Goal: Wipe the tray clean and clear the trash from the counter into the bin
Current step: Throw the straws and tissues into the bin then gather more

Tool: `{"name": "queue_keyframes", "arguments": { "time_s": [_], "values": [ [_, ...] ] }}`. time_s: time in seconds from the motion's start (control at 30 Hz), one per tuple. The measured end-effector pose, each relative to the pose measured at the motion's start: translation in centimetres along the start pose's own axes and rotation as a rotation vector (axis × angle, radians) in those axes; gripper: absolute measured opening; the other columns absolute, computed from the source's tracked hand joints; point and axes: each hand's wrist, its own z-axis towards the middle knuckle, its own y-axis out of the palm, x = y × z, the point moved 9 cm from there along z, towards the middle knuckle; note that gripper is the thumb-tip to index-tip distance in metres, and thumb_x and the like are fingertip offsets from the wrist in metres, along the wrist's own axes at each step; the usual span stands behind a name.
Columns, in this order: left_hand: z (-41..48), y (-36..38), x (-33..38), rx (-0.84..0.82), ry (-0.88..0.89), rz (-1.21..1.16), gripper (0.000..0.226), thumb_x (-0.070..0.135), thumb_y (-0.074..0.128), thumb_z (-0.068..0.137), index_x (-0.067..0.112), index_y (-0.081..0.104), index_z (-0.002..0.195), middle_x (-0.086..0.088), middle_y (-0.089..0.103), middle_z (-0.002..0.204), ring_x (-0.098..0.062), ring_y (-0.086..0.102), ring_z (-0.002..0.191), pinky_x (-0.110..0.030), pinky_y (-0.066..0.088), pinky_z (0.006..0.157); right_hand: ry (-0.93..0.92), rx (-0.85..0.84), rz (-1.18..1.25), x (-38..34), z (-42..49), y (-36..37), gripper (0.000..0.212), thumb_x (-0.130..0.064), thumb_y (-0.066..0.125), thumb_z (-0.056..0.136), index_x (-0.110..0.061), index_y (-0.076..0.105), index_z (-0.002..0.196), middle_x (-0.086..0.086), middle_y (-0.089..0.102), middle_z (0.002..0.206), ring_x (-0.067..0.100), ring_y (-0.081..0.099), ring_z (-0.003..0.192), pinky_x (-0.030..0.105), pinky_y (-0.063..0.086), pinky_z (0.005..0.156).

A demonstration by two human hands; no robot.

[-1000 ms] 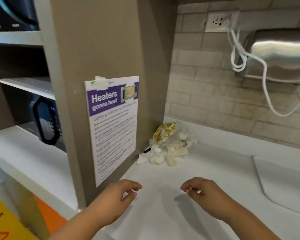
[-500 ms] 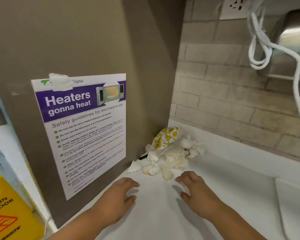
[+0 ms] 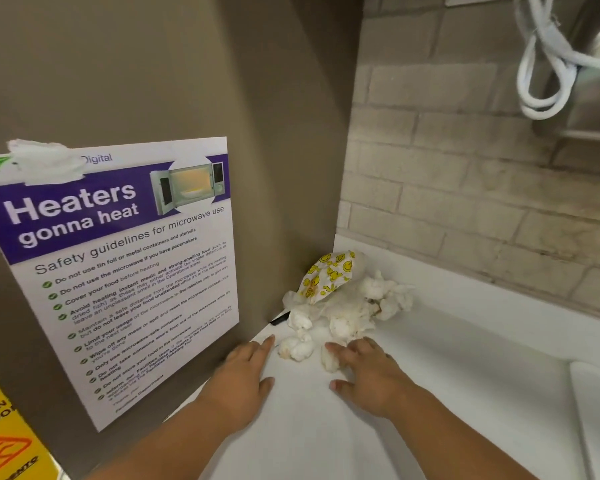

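White bench (image 3: 430,393) ran into a corner where a brown cabinet panel (image 3: 274,133) met a pale tiled wall (image 3: 465,168). A microwave-safety poster (image 3: 118,271) was taped to the panel.

The trash heap (image 3: 347,306) lay on the bench at the foot of the cabinet panel, pushed back toward the tiles. It was made up of crumpled white tissue wads, some stained yellowish, with a white wrapper printed with yellow smiley faces (image 3: 328,273) on top at the back. Two loose wads had strayed from the heap, away from the tiles: one (image 3: 297,348) sat nearer the panel and the other (image 3: 329,362) farther out.

The left hand (image 3: 243,379) lay palm down on the bench close beside the panel. Its fingers were straight and released, their tips just short of the nearer loose wad. The right hand (image 3: 368,372) lay farther from the panel, also flat with its fingers spread and grasping nothing. Its forefinger touched the outer wad, or nearly so.

The heap looked very light, soft and easily crushed, and it would probably scatter if pinched from above. The stains suggested some of it could be damp or greasy. The safer hold seemed to be to cup it from both sides, sweep in the stray wads and squeeze it all together under the wrapper. No bin was in view.
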Motion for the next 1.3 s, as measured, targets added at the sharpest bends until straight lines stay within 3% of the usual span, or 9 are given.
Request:
{"name": "queue_keyframes", "arguments": {
  "time_s": [0.17,0.27,0.37,0.43,0.57,0.77,0.97,1.07,1.3],
  "values": [
    [0.0,-0.4,-0.1,0.086,-0.042,0.078,0.058,0.043,0.043,0.093,0.023,0.029,0.145,0.001,0.047,0.126,-0.022,0.042,0.114,-0.033,0.043,0.096,0.006,0.145,0.123,0.5,-0.9,-0.2,0.041,-0.049,0.051,0.09,-0.033,0.049,0.128,-0.009,0.041,0.115,0.013,0.039,0.116,0.026,0.041,0.095],
    [-0.2,-0.7,-0.1,0.171,-0.004,0.033,0.03,0.037,0.066,0.08,0.022,0.064,0.107,0.0,0.052,0.114,-0.026,0.054,0.098,-0.036,0.053,0.075,-0.016,0.192,0.118,0.5,-1.5,-0.4,0.028,-0.042,0.053,0.09,-0.026,0.056,0.113,-0.01,0.039,0.102,0.01,0.038,0.1,0.021,0.042,0.085],
    [0.2,-0.6,0.3,0.131,-0.019,-0.031,0.033,0.035,0.058,0.087,0.02,0.058,0.116,-0.008,0.03,0.149,-0.029,0.038,0.13,-0.04,0.043,0.099,-0.029,0.236,0.174,1.0,-2.2,-0.4,0.012,-0.03,0.056,0.088,-0.023,0.061,0.096,-0.009,0.042,0.1,0.011,0.045,0.098,0.021,0.043,0.083],
    [0.9,-0.2,0.3,0.05,-0.031,-0.027,0.042,0.037,0.047,0.093,0.025,0.042,0.133,-0.002,0.019,0.153,-0.022,0.026,0.137,-0.032,0.031,0.109,-0.024,0.265,0.229,1.3,-2.6,-0.3,0.004,-0.02,0.055,0.085,-0.021,0.059,0.084,-0.011,0.043,0.098,0.009,0.048,0.093,0.022,0.046,0.081],
    [2.1,-0.6,0.7,0.015,0.012,0.004,0.036,0.035,0.042,0.094,0.033,0.04,0.13,0.005,0.039,0.131,-0.019,0.037,0.12,-0.03,0.038,0.1,-0.029,0.279,0.258,1.6,-3.0,-0.4,0.012,-0.014,0.051,0.08,-0.023,0.05,0.071,-0.015,0.042,0.095,0.007,0.05,0.082,0.022,0.047,0.074],
    [3.2,-1.3,0.0,-0.031,-0.03,0.125,0.026,0.006,0.044,0.086,0.023,0.051,0.105,0.003,0.044,0.099,-0.018,0.051,0.1,-0.026,0.043,0.077,-0.039,0.261,0.231,1.9,-2.9,-0.2,0.019,-0.015,0.053,0.079,-0.028,0.045,0.067,-0.018,0.041,0.096,0.001,0.049,0.079,0.016,0.046,0.075],
    [3.2,-1.4,0.6,-0.04,0.045,0.182,0.044,0.023,0.04,0.094,0.028,0.03,0.137,-0.002,0.039,0.126,-0.02,0.046,0.111,-0.03,0.044,0.089,-0.01,0.272,0.219,2.2,-2.9,-0.4,0.013,-0.018,0.053,0.083,-0.026,0.049,0.073,-0.016,0.046,0.1,0.002,0.05,0.084,0.014,0.043,0.077],
    [3.3,-1.1,1.1,-0.05,0.053,0.265,0.035,0.025,0.037,0.096,0.025,0.038,0.131,-0.002,0.032,0.136,-0.02,0.04,0.119,-0.027,0.04,0.093,0.007,0.263,0.225,2.2,-2.9,-0.6,0.023,-0.017,0.052,0.082,-0.03,0.041,0.067,-0.013,0.048,0.097,0.005,0.052,0.084,0.016,0.044,0.078],
    [3.8,-1.5,0.3,0.0,-0.035,0.226,0.038,0.009,0.045,0.089,0.023,0.04,0.124,-0.001,0.05,0.119,-0.018,0.053,0.107,-0.024,0.042,0.083,0.032,0.299,0.282,2.3,-3.7,-1.4,0.031,-0.011,0.046,0.082,-0.033,0.036,0.062,-0.021,0.045,0.081,0.0,0.05,0.078,0.014,0.043,0.075]
  ]
}}
